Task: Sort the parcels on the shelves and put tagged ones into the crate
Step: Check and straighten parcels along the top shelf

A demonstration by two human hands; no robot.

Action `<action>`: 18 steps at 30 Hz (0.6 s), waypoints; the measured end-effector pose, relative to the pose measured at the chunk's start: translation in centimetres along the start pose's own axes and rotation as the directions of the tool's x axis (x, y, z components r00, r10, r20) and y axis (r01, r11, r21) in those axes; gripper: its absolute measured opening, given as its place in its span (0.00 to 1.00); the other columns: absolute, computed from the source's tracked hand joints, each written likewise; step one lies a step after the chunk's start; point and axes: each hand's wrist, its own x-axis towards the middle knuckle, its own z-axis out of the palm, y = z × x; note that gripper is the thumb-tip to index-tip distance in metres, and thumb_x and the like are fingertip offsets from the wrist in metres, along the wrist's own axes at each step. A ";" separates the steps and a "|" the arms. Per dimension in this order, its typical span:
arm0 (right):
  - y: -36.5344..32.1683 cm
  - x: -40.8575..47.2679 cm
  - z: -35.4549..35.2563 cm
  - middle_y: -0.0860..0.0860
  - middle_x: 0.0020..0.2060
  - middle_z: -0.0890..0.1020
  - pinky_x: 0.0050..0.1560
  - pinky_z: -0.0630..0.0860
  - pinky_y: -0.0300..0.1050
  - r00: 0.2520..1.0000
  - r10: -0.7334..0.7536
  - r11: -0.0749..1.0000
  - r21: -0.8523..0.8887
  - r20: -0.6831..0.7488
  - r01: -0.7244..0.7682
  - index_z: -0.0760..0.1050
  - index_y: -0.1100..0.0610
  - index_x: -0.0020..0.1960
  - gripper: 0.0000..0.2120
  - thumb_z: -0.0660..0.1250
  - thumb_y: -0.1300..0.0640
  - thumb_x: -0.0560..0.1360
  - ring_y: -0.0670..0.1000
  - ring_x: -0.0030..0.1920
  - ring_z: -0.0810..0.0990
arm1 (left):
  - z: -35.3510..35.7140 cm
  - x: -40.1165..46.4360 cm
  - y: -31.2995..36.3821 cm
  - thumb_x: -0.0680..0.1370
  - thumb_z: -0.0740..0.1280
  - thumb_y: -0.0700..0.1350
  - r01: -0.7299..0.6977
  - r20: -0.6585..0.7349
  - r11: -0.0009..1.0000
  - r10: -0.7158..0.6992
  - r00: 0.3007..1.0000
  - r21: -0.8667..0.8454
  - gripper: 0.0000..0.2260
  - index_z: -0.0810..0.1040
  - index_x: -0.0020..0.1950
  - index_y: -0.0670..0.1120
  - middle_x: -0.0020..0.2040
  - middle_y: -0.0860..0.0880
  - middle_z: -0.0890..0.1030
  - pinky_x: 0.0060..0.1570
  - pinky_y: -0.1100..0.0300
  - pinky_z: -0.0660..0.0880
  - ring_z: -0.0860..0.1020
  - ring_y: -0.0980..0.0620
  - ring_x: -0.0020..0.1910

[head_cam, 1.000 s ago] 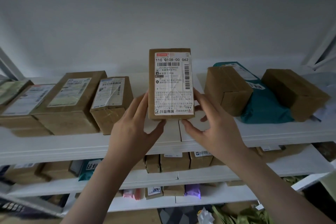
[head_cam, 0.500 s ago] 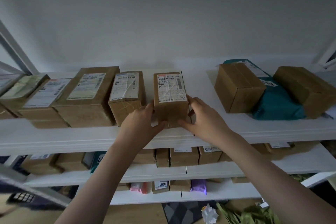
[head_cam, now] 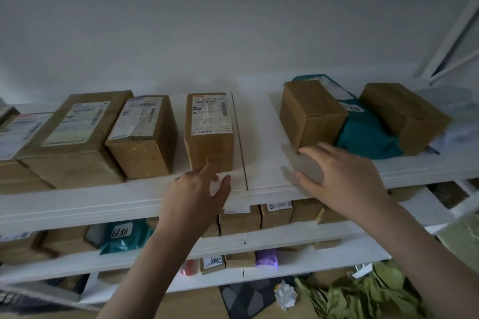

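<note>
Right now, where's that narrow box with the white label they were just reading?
In the head view, the narrow box stands on the top shelf near the middle, right of another labelled box, just beyond the left hand.

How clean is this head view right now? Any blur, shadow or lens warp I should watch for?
Head view: dim, flat light with no glare; the right hand is motion-blurred and casts a soft shadow on the top shelf; the left hand is a little sharper; label print on the middle box is too soft to read; wide-angle warp bends the shelf edges and the frame at far right.
</note>
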 end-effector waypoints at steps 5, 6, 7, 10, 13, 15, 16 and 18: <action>6.7 -0.5 -0.5 0.44 0.58 0.80 0.41 0.73 0.42 0.998 0.052 0.998 0.039 -0.045 -0.050 0.74 0.48 0.68 0.27 0.57 0.36 0.76 0.48 0.54 0.80 | 1.5 2.7 6.3 0.78 0.65 0.61 -0.065 -0.026 0.997 0.065 0.998 0.029 0.15 0.78 0.60 0.55 0.49 0.56 0.84 0.39 0.60 0.78 0.82 0.54 0.42; 7.9 -0.4 -0.4 0.45 0.56 0.81 0.40 0.72 0.42 0.997 0.053 0.996 0.076 -0.057 -0.049 0.75 0.50 0.67 0.26 0.58 0.38 0.75 0.49 0.53 0.80 | 1.7 3.4 7.4 0.78 0.66 0.59 -0.078 -0.049 0.997 0.079 0.996 0.012 0.15 0.79 0.60 0.54 0.50 0.56 0.84 0.39 0.59 0.77 0.83 0.53 0.44; 8.9 -0.2 -0.4 0.46 0.54 0.82 0.40 0.72 0.42 0.996 0.051 0.993 0.114 -0.071 -0.043 0.76 0.51 0.66 0.25 0.60 0.39 0.75 0.49 0.51 0.80 | 2.1 3.9 8.4 0.77 0.67 0.59 -0.088 -0.063 0.996 0.088 0.994 0.003 0.15 0.79 0.60 0.53 0.50 0.56 0.84 0.39 0.59 0.77 0.83 0.53 0.45; 11.0 0.9 -0.5 0.45 0.50 0.81 0.39 0.73 0.42 0.993 0.043 0.983 0.184 -0.107 -0.023 0.76 0.52 0.66 0.22 0.65 0.42 0.76 0.46 0.45 0.78 | 3.6 5.3 10.8 0.78 0.65 0.62 -0.105 -0.041 0.993 0.107 0.993 0.052 0.18 0.77 0.63 0.53 0.54 0.55 0.83 0.40 0.59 0.77 0.82 0.52 0.46; 11.9 2.4 -0.7 0.45 0.50 0.79 0.38 0.70 0.39 0.994 0.027 0.982 0.188 -0.110 -0.006 0.74 0.52 0.67 0.23 0.67 0.42 0.77 0.45 0.44 0.76 | 4.9 6.5 12.0 0.78 0.61 0.66 -0.083 0.028 0.994 0.081 0.996 0.074 0.24 0.73 0.69 0.54 0.62 0.55 0.79 0.46 0.55 0.79 0.81 0.51 0.53; 12.1 3.5 -0.7 0.46 0.51 0.79 0.39 0.74 0.41 0.995 0.005 0.990 0.143 -0.100 0.009 0.74 0.52 0.64 0.22 0.66 0.39 0.77 0.46 0.47 0.78 | 5.4 7.5 12.7 0.77 0.62 0.66 -0.068 0.071 0.995 0.063 0.995 0.070 0.26 0.70 0.71 0.54 0.64 0.55 0.78 0.49 0.54 0.79 0.80 0.50 0.56; 12.0 4.0 -0.7 0.46 0.51 0.79 0.41 0.77 0.43 0.995 -0.007 0.993 0.118 -0.095 0.019 0.75 0.51 0.61 0.20 0.66 0.38 0.77 0.47 0.48 0.78 | 5.5 8.1 13.1 0.77 0.63 0.65 -0.066 0.081 0.995 0.060 0.995 0.071 0.26 0.70 0.71 0.53 0.64 0.54 0.77 0.50 0.54 0.78 0.80 0.50 0.56; 11.8 4.8 -0.6 0.47 0.50 0.78 0.43 0.79 0.45 0.997 -0.024 0.996 0.085 -0.080 0.031 0.73 0.51 0.55 0.19 0.65 0.37 0.76 0.48 0.49 0.77 | 5.6 9.0 13.8 0.77 0.64 0.63 -0.060 0.068 0.997 0.056 0.996 0.057 0.24 0.72 0.69 0.53 0.62 0.53 0.78 0.48 0.53 0.79 0.80 0.50 0.54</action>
